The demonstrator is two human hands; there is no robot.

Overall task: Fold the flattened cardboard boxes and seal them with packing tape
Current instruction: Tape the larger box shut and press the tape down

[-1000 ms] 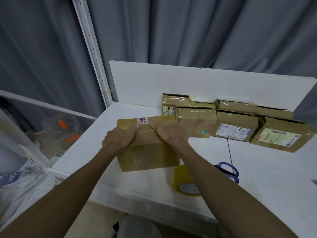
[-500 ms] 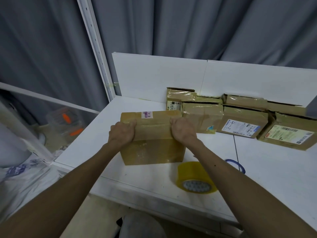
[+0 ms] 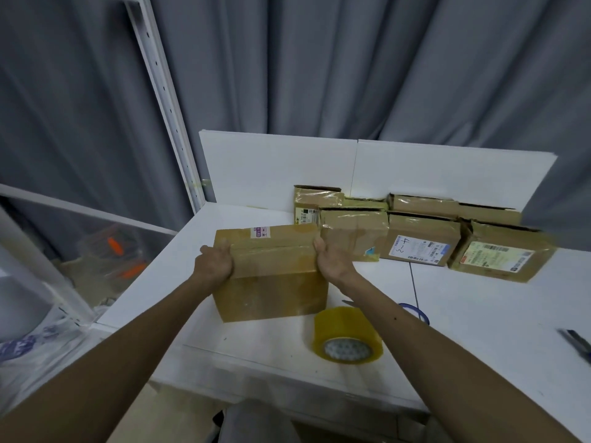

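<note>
Taped box [image 3: 271, 276] between left hand [image 3: 213, 263] and right hand [image 3: 332, 262].

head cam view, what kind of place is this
Probably a small parcel-packing station. A row of taped boxes with shipping labels stands along the back of a white table, a roll of packing tape lies in front, and grey curtains hang behind.

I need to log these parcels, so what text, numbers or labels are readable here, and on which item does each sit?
"4-3", handwritten: white label on the middle box of the back row.
Pink-and-white sticker on the held box: too small to read.
Label on the rightmost box: blurred.
Label on the rear-left box: unreadable.
Tape roll: no text visible.
</note>
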